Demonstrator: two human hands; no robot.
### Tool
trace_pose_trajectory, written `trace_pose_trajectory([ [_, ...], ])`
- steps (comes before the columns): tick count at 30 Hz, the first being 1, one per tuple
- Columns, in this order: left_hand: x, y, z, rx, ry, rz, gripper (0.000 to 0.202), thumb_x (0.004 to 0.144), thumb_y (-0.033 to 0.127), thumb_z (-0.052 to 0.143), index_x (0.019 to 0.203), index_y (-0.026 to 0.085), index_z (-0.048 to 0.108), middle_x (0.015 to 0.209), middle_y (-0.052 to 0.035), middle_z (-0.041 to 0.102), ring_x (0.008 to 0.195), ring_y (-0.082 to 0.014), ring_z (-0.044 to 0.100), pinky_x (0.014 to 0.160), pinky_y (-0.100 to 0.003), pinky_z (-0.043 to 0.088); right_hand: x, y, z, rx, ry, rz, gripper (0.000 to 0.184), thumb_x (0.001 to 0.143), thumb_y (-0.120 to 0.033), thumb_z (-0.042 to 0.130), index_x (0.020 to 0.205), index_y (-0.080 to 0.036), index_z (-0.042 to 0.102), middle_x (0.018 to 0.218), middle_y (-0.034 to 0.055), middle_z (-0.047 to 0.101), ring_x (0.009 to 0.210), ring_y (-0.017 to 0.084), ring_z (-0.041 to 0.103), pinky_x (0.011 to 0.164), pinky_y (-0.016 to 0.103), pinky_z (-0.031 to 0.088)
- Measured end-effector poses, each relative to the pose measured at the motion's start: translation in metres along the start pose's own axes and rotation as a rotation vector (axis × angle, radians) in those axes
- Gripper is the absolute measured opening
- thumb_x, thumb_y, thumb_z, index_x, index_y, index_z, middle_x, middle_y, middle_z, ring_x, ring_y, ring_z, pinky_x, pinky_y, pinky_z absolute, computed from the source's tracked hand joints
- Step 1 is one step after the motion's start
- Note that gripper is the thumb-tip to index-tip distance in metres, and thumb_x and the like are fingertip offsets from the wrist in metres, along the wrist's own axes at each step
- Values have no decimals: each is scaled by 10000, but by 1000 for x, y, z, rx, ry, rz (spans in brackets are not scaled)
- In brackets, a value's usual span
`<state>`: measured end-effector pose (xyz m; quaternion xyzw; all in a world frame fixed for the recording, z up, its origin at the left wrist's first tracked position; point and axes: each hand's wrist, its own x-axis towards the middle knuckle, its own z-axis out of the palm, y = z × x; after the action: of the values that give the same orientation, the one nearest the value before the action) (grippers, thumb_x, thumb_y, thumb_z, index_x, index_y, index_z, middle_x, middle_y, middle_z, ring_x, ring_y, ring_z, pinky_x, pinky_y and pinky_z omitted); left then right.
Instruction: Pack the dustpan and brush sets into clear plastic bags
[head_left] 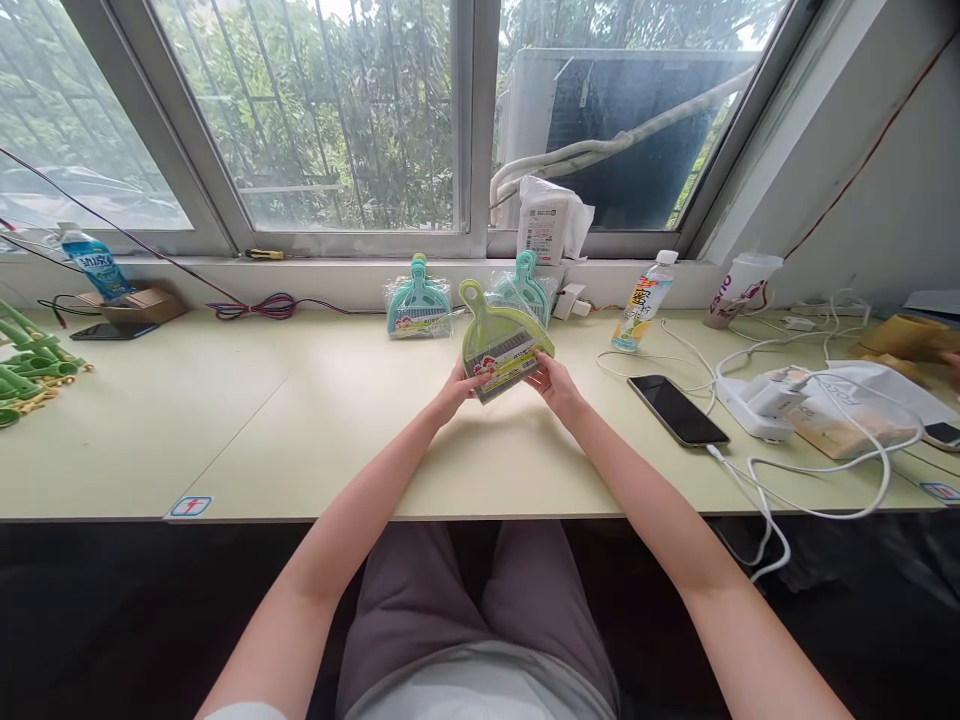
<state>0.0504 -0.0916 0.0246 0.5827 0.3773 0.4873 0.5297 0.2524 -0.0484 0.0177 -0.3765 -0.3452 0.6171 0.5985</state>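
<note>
Between my two hands is a small yellow-green dustpan and brush set (504, 345), tilted, with a printed label across its grey bristles. My left hand (457, 392) grips its lower left edge, thumb on the front. At the lower right edge, my right hand (553, 380) is closed round it, the thumb near the label. Behind it, a teal dustpan set (523, 288) in clear wrap leans at the sill, partly covered by the one I hold. Another wrapped teal dustpan set (418, 303) stands to the left.
On the right are a drink bottle (643, 303), a phone (677, 410) on a cable, a power strip (757, 405) and a cup (741, 290). A tissue pack (551, 222) stands on the sill. Left lie coiled wires (253, 307), a blue bottle (96, 265) and green plastic pieces (34, 365).
</note>
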Motion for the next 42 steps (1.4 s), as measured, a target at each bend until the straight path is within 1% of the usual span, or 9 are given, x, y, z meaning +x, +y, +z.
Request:
trace_pose_trajectory([
  [7, -4, 1, 3, 27, -42, -8, 693, 703, 463, 696, 1297, 254, 406, 1277, -98, 589, 1130, -307, 572, 753, -375, 514, 0, 0, -3, -37, -22, -30, 237, 682, -232, 803, 834, -205, 623, 829, -8, 722, 737, 130, 687, 684, 236, 605],
  [16, -3, 2, 4, -20, -4, -9, 685, 663, 385, 709, 1280, 233, 452, 1217, -88, 625, 1045, -299, 607, 777, -405, 521, -3, -2, -1, -92, -1, -8, 213, 735, -277, 766, 876, -217, 618, 838, 1, 722, 767, 154, 696, 698, 270, 621],
  [24, -3, 11, 2, -48, 129, 60, 649, 671, 315, 649, 1288, 220, 472, 1175, -79, 651, 1049, -293, 612, 781, -393, 527, -10, -4, 2, -25, -280, 9, 201, 751, -193, 729, 943, -199, 669, 1003, 25, 736, 975, 164, 686, 889, 264, 574],
  [27, -4, 13, 1, -14, 146, 54, 642, 667, 305, 642, 1281, 208, 481, 1158, -79, 660, 1048, -294, 614, 793, -399, 528, -14, -2, 4, -26, -328, 30, 213, 739, -189, 739, 942, -181, 675, 1010, 46, 736, 1009, 189, 679, 914, 298, 568],
  [30, -5, 14, 2, -8, 78, 45, 632, 700, 332, 641, 1296, 205, 470, 1195, -97, 649, 974, -279, 652, 773, -402, 536, -15, -1, 5, -21, -270, -10, 225, 711, -178, 760, 920, -178, 677, 983, 47, 740, 1025, 212, 675, 925, 334, 568],
  [35, -11, 15, 10, 40, -175, -52, 614, 788, 457, 587, 1318, 163, 487, 1145, -172, 678, 748, -254, 701, 706, -397, 529, -18, -4, 9, 24, -210, -108, 266, 674, -176, 783, 918, -190, 677, 957, 42, 743, 1045, 231, 670, 947, 360, 558],
  [37, -14, 16, 13, 28, -275, -85, 610, 812, 510, 554, 1323, 181, 499, 1164, -176, 673, 805, -267, 701, 736, -405, 526, -20, -7, 11, 37, -198, -144, 278, 675, -183, 783, 932, -190, 677, 966, 47, 742, 1063, 230, 662, 963, 353, 549],
  [39, -14, 17, 15, 0, -289, -86, 596, 813, 530, 557, 1306, 195, 522, 1225, -171, 645, 916, -285, 686, 783, -414, 523, -21, -9, 13, 33, -174, -157, 298, 674, -189, 785, 950, -192, 674, 979, 47, 740, 1078, 228, 656, 970, 347, 545],
  [42, -10, 16, 15, -62, -122, -3, 579, 784, 481, 624, 1291, 221, 525, 1341, -134, 572, 1142, -307, 592, 863, -426, 510, -20, -9, 13, 32, -163, -151, 336, 663, -190, 795, 974, -201, 668, 985, 40, 739, 1082, 231, 655, 965, 361, 552],
])
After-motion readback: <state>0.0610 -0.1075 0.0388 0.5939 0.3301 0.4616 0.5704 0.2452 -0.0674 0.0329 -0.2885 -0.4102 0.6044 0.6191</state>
